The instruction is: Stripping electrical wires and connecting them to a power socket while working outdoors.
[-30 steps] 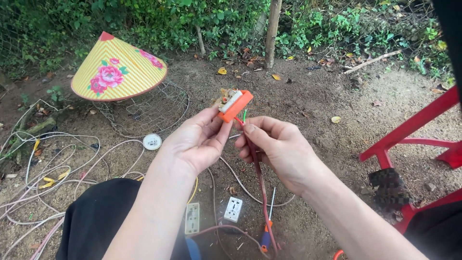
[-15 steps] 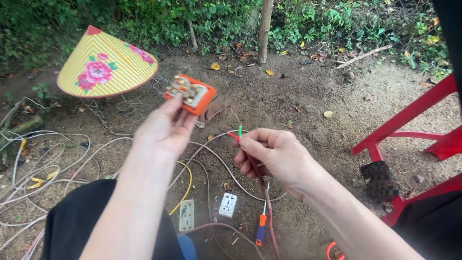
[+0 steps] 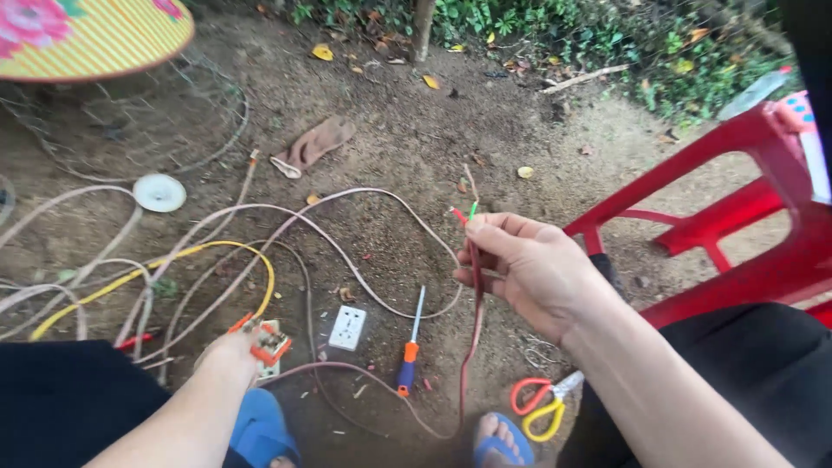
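My right hand (image 3: 530, 269) pinches a dark red cable (image 3: 474, 303) near its end, where short red and green wire tips stick up. The cable hangs down toward the ground between my feet. My left hand (image 3: 227, 357) is low at the left, near my knee, closed on a small orange and white socket part (image 3: 269, 345) down at the dirt. A white socket faceplate (image 3: 347, 327) and a screwdriver (image 3: 409, 345) with an orange and blue handle lie on the ground between my hands.
Pale and yellow cables (image 3: 173, 260) loop over the dirt at left, by a white round disc (image 3: 159, 192). Orange and yellow scissors (image 3: 542, 404) lie near my right foot. A red plastic chair (image 3: 737, 199) stands at right. A yellow conical hat (image 3: 87, 35) and a brown glove (image 3: 312, 146) lie farther back.
My left hand has dropped from chest height down to the ground at the left with the orange socket part. My right hand keeps the cable, and my view has tilted down.
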